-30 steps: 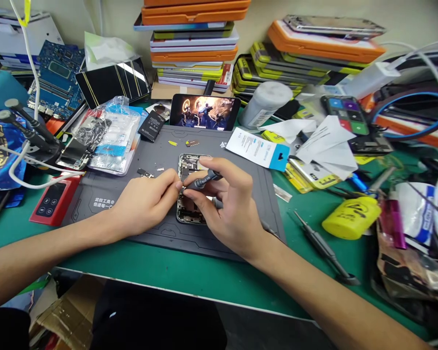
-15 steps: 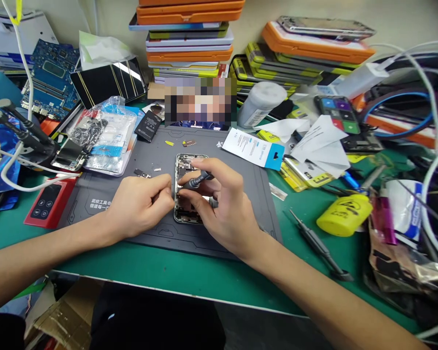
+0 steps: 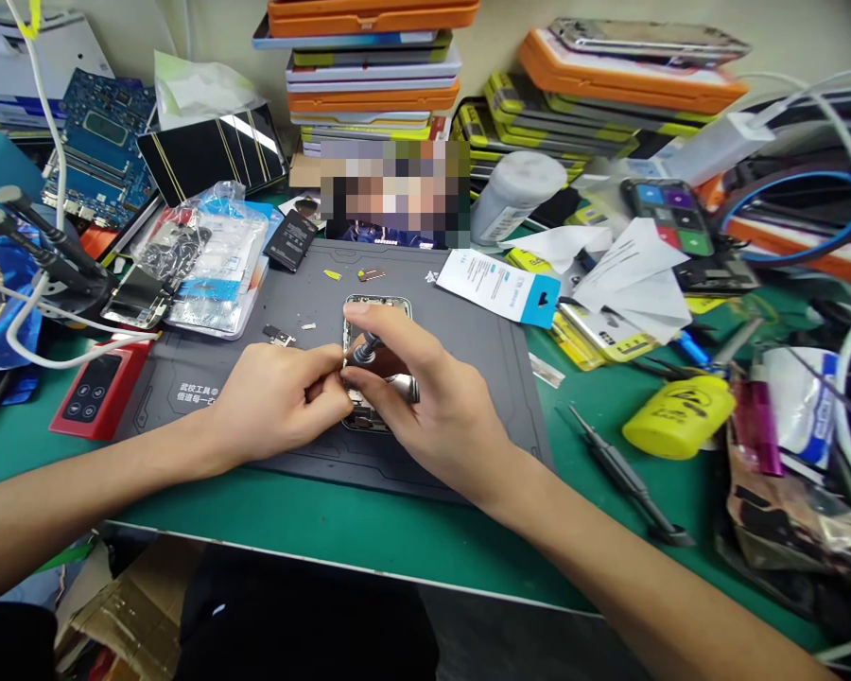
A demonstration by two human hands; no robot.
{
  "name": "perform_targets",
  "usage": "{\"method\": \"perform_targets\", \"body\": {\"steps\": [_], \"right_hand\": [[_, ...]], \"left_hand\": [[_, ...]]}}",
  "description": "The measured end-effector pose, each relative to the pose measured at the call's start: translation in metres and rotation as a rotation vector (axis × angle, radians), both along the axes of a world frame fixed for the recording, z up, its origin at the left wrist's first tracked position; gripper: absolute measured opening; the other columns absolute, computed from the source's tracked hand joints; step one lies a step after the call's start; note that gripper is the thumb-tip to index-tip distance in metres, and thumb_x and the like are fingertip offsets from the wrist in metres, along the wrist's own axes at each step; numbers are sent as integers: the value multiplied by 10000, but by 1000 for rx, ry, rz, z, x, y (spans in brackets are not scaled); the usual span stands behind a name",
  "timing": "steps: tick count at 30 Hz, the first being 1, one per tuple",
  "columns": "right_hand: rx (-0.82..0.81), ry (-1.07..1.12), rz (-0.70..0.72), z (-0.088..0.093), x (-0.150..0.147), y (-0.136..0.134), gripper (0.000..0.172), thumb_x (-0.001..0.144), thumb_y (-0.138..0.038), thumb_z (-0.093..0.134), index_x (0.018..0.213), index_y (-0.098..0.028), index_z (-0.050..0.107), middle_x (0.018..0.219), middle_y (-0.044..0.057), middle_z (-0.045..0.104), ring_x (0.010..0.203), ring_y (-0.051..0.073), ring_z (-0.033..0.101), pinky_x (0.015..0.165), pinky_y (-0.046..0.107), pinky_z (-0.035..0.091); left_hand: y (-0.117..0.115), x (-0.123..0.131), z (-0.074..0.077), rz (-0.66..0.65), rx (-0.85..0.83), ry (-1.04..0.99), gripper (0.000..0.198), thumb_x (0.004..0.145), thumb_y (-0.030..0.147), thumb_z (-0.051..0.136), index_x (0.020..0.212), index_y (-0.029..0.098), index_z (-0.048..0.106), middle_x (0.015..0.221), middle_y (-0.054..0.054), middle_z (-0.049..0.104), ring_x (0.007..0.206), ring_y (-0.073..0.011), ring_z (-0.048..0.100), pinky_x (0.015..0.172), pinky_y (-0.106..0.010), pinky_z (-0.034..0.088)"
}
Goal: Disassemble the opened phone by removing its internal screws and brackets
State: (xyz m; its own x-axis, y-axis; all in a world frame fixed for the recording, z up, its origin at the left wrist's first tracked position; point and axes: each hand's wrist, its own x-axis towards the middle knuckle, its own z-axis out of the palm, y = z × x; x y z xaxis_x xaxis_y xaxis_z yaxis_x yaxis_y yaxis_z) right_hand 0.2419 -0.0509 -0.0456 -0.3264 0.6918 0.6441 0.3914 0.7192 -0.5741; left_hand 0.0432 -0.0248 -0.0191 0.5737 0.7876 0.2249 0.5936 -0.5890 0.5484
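An opened smartphone with bare inner parts lies upright on a dark grey work mat. Over it, my right hand grips a small dark screwdriver, which tilts toward the phone's left edge; the index finger reaches toward the phone's top. My left hand is closed at that same edge, thumb and index finger pinched close to the screwdriver's lower end. What sits between those fingertips is hidden. Left of the phone are a small dark part and a tiny silver piece.
A black phone battery rests at the mat's upper left. Another screwdriver lies right of the mat, near a yellow container. A red device sits at left. Stacked orange cases stand behind, beside a white-lidded canister.
My left hand has shifted slightly right, its fingertips now close against the screwdriver's lower end. The screwdriver has tipped more upright in my right hand. The whole view has moved a little.
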Motion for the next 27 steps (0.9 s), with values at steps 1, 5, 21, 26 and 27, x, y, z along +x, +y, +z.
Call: {"method": "perform_targets", "body": {"steps": [1,5,21,26,27], "right_hand": [[-1,2,0,1,0,0,637,1059,-118,607,1599,-393,410,1438,4,722,1029,168,774,876,327,690],[-49,19,27,1,1,-2,655,1050,-61,527,1616,-367,399,1506,5,679,1034,158,752,909,333,682],[-34,-10,-73,-2,3,-10,688,1051,-158,598,1638,-387,321,1441,72,690,875,177,729,637,317,651],[-50,-39,-84,0,5,-9,671,1050,-163,617,1623,-391,353,1333,51,721,914,184,727,671,328,669],[-52,-46,-90,0,5,-9,659,1055,-152,601,1620,-391,360,1326,48,721,887,177,718,673,331,669]], "left_hand": [[0,0,0,3,-5,0,260,888,278,429,644,233,349,489,59,399,437,-105,368,512,-280,260],[0,0,0,14,-34,-4,253,897,295,428,654,230,399,509,51,466,449,-107,398,526,-275,283],[-2,1,-2,87,-90,121,225,1007,390,413,852,243,485,610,46,555,524,-159,549,569,-271,304],[-2,0,-1,64,-98,158,167,1031,365,368,952,255,466,665,41,592,548,-182,572,579,-277,320],[-2,0,0,61,-103,156,164,1036,360,355,967,256,461,685,37,604,557,-184,582,582,-278,325]]}}
